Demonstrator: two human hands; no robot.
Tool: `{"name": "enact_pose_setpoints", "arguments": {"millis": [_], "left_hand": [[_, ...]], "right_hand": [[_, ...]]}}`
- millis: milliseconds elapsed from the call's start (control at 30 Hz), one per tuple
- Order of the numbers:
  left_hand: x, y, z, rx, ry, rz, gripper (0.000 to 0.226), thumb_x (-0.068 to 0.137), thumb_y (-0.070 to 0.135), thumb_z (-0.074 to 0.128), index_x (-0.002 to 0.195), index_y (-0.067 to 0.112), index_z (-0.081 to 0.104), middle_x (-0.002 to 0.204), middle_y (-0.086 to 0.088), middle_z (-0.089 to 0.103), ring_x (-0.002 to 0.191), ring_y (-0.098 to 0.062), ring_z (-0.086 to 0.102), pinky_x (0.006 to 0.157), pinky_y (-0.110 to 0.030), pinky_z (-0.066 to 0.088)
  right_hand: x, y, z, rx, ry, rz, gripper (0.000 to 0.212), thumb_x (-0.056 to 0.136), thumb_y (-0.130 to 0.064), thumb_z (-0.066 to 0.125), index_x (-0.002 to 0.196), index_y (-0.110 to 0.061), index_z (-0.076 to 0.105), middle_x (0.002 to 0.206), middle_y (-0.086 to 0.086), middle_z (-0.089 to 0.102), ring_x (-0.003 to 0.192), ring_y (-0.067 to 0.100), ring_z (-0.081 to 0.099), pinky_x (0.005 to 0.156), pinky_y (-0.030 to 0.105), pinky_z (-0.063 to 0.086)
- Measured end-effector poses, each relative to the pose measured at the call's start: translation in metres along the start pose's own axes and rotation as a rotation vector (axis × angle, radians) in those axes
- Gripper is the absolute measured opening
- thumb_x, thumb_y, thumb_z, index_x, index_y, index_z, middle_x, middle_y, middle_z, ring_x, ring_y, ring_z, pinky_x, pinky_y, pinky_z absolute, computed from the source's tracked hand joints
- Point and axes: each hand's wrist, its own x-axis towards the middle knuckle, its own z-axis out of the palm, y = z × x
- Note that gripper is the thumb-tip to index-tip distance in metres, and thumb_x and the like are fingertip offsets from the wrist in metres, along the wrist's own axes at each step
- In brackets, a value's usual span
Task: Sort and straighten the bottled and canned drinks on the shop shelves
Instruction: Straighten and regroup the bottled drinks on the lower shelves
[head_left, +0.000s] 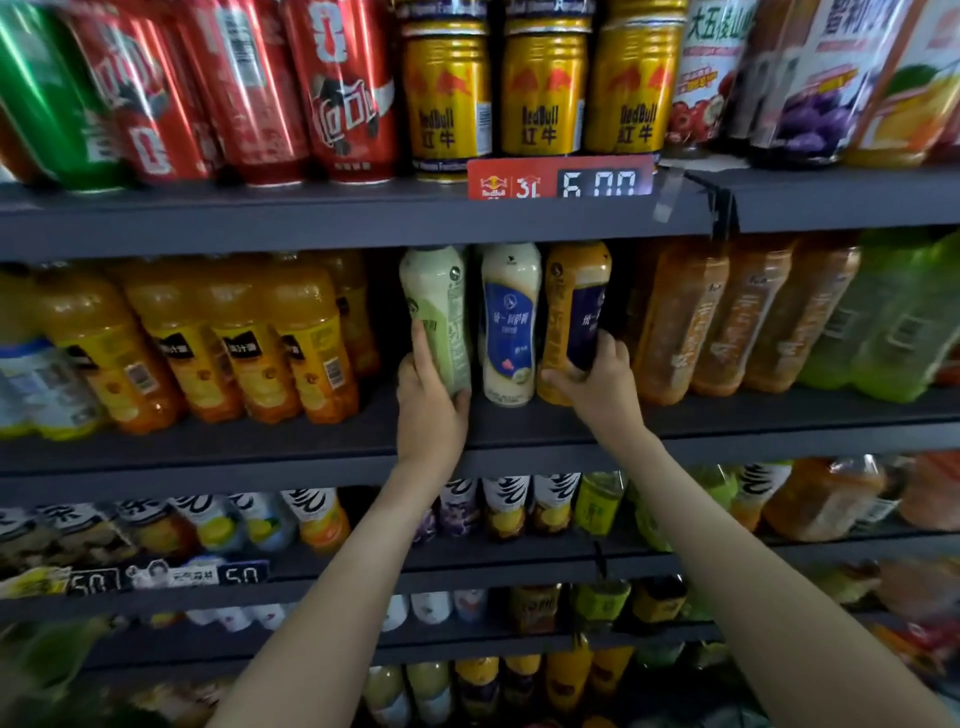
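— While both bottles are in your grip, where do they stand?
— On the middle shelf (311, 452), front row. My left hand (428, 400) wraps its fingers (421, 343) round the pale green bottle (439, 306); my right hand (597, 379) curls round the foot of the orange bottle (574, 306). The white bottle (510, 322) stands between them, held by neither.
— How to do it well?
— I reckon: twist each low down till its label faces out like the white one's, bases flat, gaps closed, no neighbour knocked.

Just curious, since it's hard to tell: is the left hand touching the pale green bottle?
Touching. The head view shows the left hand gripping the pale green bottle near its base.
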Motion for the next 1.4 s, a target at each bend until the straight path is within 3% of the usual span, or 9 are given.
{"name": "enact_pose_setpoints", "arguments": {"millis": [100,200,300,433,700,867,1033,1267,1400], "left_hand": [[-0.003,0.0,-0.005,0.053,-0.024,-0.001,0.098,0.088,0.011,0.061,0.149,0.03,-0.013,0.146,-0.016,0.028,0.129,-0.031,0.036,0.1,-0.045,0.04],[-0.018,-0.002,-0.007,0.122,-0.043,0.023,0.09,0.088,0.013,0.06,0.151,0.023,-0.004,0.147,-0.019,0.027,0.128,-0.034,0.036,0.101,-0.046,0.041],[-0.038,-0.009,-0.004,0.245,-0.067,0.05,0.064,0.092,0.02,0.054,0.147,0.011,0.022,0.144,-0.024,0.032,0.126,-0.038,0.04,0.099,-0.046,0.042],[-0.063,-0.016,0.003,0.355,-0.007,0.254,0.037,0.094,0.023,0.043,0.118,0.0,0.059,0.122,-0.022,0.056,0.11,-0.038,0.054,0.097,-0.05,0.044],[-0.113,-0.018,0.022,0.335,-0.032,0.401,0.039,0.087,0.015,0.047,0.123,0.002,0.053,0.13,-0.022,0.049,0.127,-0.034,0.037,0.108,-0.052,0.033],[-0.147,-0.031,0.044,0.322,-0.169,0.385,0.037,0.081,-0.001,0.057,0.116,0.005,0.062,0.135,-0.025,0.045,0.125,-0.039,0.039,0.102,-0.05,0.038],[-0.168,-0.039,0.075,0.346,-0.379,0.246,0.04,0.082,-0.002,0.061,0.121,0.007,0.061,0.139,-0.022,0.042,0.126,-0.042,0.041,0.098,-0.053,0.044],[-0.175,-0.062,0.116,0.352,-0.369,0.189,0.041,0.09,0.006,0.051,0.132,0.009,0.053,0.141,-0.017,0.039,0.131,-0.035,0.035,0.105,-0.045,0.038],[-0.177,-0.082,0.13,0.327,-0.333,0.178,0.041,0.094,0.008,0.047,0.135,0.012,0.049,0.144,-0.012,0.037,0.133,-0.029,0.031,0.104,-0.039,0.036]], "right_hand": [[-0.005,0.0,0.003,-0.001,0.016,-0.001,0.079,0.079,-0.025,0.077,0.141,0.0,0.034,0.132,0.018,0.043,0.12,0.03,0.046,0.085,0.016,0.034],[-0.023,0.002,0.002,-0.023,0.071,-0.026,0.072,0.084,-0.022,0.072,0.141,0.001,0.035,0.134,0.019,0.045,0.124,0.03,0.044,0.089,0.018,0.034],[-0.046,0.009,0.004,-0.025,0.157,-0.121,0.057,0.088,-0.017,0.068,0.135,0.002,0.042,0.122,0.018,0.05,0.11,0.028,0.051,0.082,0.015,0.035],[-0.076,0.016,0.004,-0.02,0.127,-0.162,0.04,0.093,-0.012,0.058,0.131,-0.003,0.048,0.116,0.013,0.053,0.101,0.022,0.054,0.076,0.012,0.033],[-0.124,0.042,0.019,-0.102,0.067,-0.425,0.019,0.09,-0.004,0.06,0.108,-0.005,0.057,0.1,0.008,0.058,0.096,0.018,0.05,0.082,0.024,0.042],[-0.145,0.09,0.021,-0.136,-0.109,-0.172,0.028,0.09,-0.007,0.061,0.116,0.0,0.055,0.108,0.014,0.057,0.102,0.031,0.056,0.08,0.035,0.05],[-0.141,0.136,0.02,-0.174,-0.231,0.106,0.049,0.092,-0.014,0.06,0.132,0.007,0.041,0.125,0.021,0.048,0.12,0.034,0.044,0.09,0.028,0.036],[-0.107,0.162,0.052,0.075,-0.149,0.351,0.09,0.082,-0.027,0.073,0.147,-0.001,0.016,0.144,0.019,0.033,0.135,0.033,0.033,0.106,0.036,0.032],[-0.095,0.182,0.07,0.14,-0.071,0.326,0.089,0.08,-0.029,0.076,0.146,-0.007,0.021,0.132,0.018,0.051,0.121,0.033,0.05,0.087,0.032,0.044]]}}
